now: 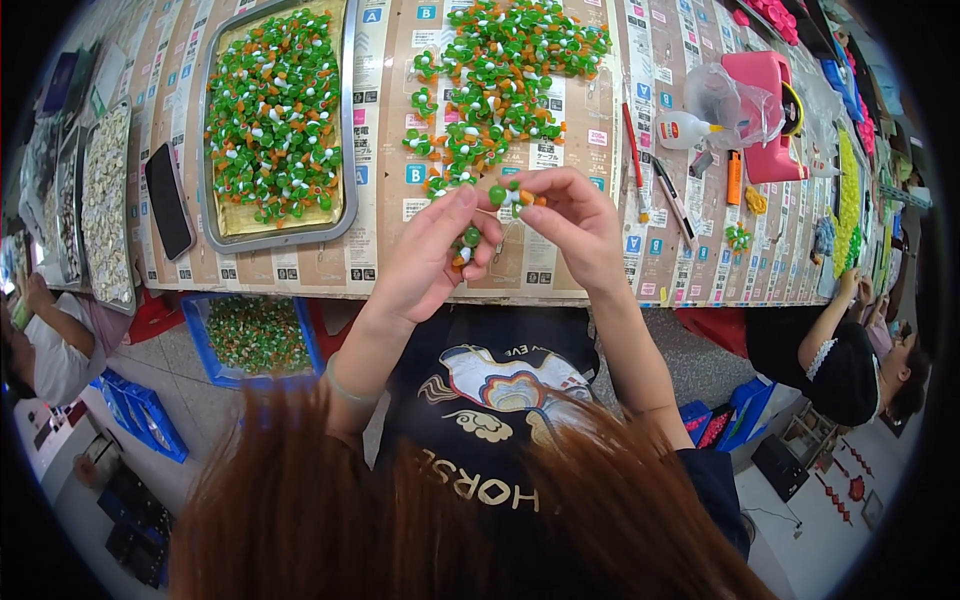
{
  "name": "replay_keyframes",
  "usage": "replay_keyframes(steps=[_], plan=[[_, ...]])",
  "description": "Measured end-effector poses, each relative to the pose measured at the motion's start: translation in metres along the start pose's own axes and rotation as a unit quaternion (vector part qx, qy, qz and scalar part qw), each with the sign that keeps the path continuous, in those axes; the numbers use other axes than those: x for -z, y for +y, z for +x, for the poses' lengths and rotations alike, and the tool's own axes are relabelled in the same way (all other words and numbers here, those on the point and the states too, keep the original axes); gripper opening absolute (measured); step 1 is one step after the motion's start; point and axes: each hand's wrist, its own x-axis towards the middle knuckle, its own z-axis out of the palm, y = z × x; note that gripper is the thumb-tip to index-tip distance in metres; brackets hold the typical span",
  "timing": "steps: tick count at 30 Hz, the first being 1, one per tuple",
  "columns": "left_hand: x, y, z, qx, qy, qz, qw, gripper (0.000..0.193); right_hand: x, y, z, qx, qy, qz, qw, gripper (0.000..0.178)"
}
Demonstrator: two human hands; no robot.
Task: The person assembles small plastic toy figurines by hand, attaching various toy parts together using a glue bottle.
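Observation:
Over the table's near edge, my left hand [428, 250] and my right hand [578, 222] are close together. A small green, white and orange plastic piece [512, 197] is pinched between their fingertips, the right thumb and forefinger at its orange end. More green pieces [468, 240] are cupped under the curled fingers of my left hand. Just beyond my hands lies a loose heap of such pieces [500, 90] on the printed table covering. To the left, a grey metal tray [352, 130] holds many more of them. The finer shape of the held piece is too small to make out.
A black phone [168, 203] lies left of the tray. On the right are a white glue bottle [683, 130], a pink tape dispenser [768, 150], a red brush [634, 150], pens and an orange cutter [734, 177]. Below, a blue crate [195, 335] stands on the floor. People sit at both sides.

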Motion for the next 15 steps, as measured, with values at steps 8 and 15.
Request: replay_keyframes(steps=[8, 15], plan=[[-0.004, -0.002, -0.003, -0.054, -0.041, 0.038, 0.997, 0.018, -0.006, -0.005, -0.007, 0.091, -0.054, -0.05, 0.993, 0.015], [-0.01, 0.0, -0.008, -0.145, 0.022, 0.148, 0.978, 0.025, -0.009, -0.017, -0.019, 0.006, 0.042, 0.014, 0.999, 0.017]])
